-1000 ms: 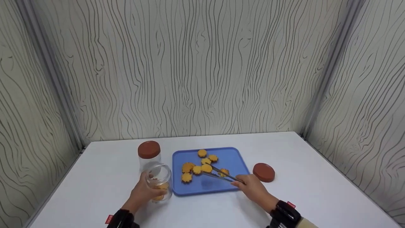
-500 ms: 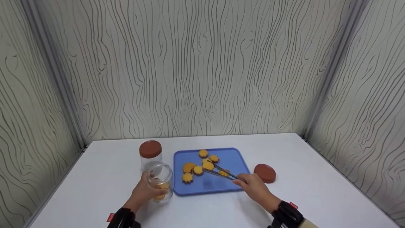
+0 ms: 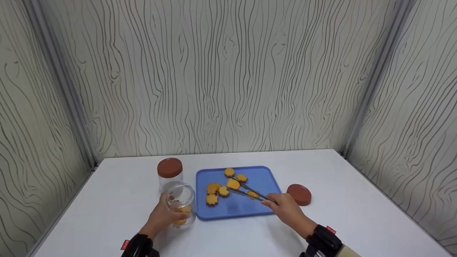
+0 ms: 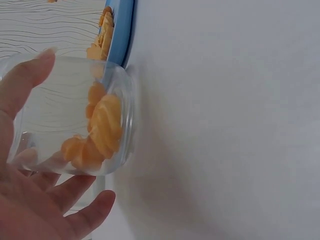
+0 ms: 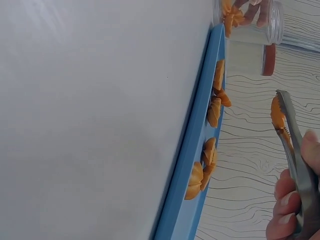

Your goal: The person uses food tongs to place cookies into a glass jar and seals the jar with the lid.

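Note:
My left hand [image 3: 161, 216] grips an uncapped clear jar [image 3: 182, 198] from its left side. Several golden cookies [image 4: 106, 126] lie at the bottom of this jar. With my right hand [image 3: 285, 210] I hold metal tongs [image 5: 295, 160], thumb on one arm and fingers curled round the other. Between the tong tips is a cookie [image 5: 277, 114], raised above the blue tray [image 3: 242, 211] in the right wrist view. More cookies [image 3: 212, 199] lie on the tray, mostly on its left half, and one [image 3: 253, 194] shows behind the tongs.
A second clear jar [image 3: 167, 183] with a red-brown lid [image 3: 170, 167] stands behind the uncapped one. Right of the tray, a loose red-brown lid [image 3: 299, 195] lies on the white table [image 3: 357, 214]. Wood-patterned panels [image 3: 228, 78] enclose the back and sides.
The tongs have come up a little with the cookie in their tips, and it now overlaps the cookie behind it. My left hand and the jar have stayed put.

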Tool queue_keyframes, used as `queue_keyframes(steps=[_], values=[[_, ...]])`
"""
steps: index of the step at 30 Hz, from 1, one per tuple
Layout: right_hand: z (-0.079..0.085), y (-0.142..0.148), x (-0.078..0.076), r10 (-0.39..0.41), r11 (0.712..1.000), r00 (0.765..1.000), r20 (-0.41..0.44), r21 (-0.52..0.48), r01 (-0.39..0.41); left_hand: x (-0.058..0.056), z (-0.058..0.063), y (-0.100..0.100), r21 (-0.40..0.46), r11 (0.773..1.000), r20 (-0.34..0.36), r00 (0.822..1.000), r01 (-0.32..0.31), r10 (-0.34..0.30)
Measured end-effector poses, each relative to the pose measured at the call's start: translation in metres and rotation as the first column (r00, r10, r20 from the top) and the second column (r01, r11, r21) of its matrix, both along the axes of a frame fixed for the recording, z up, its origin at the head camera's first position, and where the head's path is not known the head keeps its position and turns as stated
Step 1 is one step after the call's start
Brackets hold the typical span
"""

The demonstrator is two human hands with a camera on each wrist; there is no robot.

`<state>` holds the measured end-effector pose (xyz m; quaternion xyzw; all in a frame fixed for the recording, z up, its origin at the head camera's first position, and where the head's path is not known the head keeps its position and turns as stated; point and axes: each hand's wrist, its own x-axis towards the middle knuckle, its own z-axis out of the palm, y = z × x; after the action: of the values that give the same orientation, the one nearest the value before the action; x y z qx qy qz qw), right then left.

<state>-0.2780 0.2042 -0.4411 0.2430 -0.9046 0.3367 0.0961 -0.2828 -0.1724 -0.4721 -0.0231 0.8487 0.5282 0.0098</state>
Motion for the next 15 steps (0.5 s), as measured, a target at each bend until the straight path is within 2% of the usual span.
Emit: queue_keyframes(steps=[6, 10, 15], values=[[0.007, -0.007, 0.000, 0.001, 1.000, 0.999, 0.052, 0.023, -0.002, 0.000, 0.000, 0.000, 0.029, 1.000, 0.012, 1.000, -0.009, 0.008], [0.010, -0.014, 0.000, 0.001, 0.999, 0.999, 0.050, 0.032, -0.003, 0.000, 0.001, 0.001, 0.022, 1.000, 0.009, 1.000, -0.003, 0.003], [0.013, -0.024, 0.000, 0.037, 0.999, 0.999, 0.028, -0.009, -0.037, -0.001, 0.000, 0.001, 0.022, 1.000, 0.004, 1.000, -0.010, 0.010]])
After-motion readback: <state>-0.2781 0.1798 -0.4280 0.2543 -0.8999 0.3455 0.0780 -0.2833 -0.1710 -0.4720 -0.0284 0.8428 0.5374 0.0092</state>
